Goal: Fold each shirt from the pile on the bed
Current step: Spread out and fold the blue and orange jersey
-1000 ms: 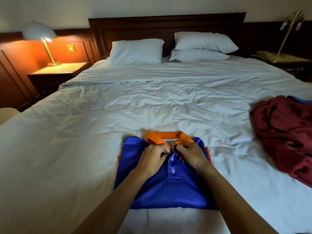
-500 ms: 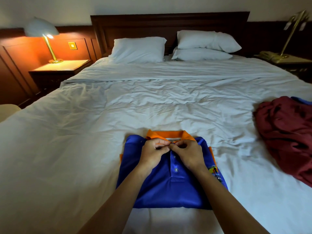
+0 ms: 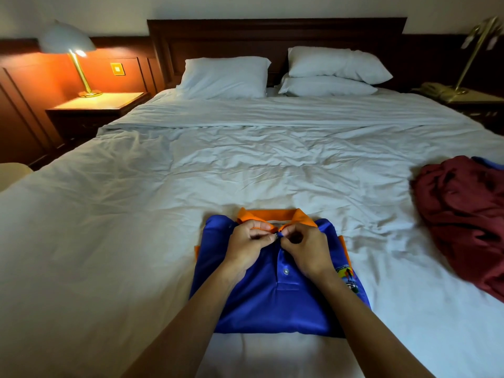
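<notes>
Here, left hand point(image 3: 246, 245) and right hand point(image 3: 306, 252), equally near, pinch the top button point(image 3: 276, 236) of a folded royal-blue polo shirt with orange collar point(image 3: 272, 304). The shirt lies directly beneath them on the white-sheeted bed point(image 3: 245, 165), collar farthest away. The shirt's chest emblem point(image 3: 347, 279) is unreadable. A crumpled maroon garment pile point(image 3: 469, 214) lies well apart to the shirt's right.

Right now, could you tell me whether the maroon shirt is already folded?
No, the maroon shirt lies crumpled in a loose heap on the bed.
</notes>
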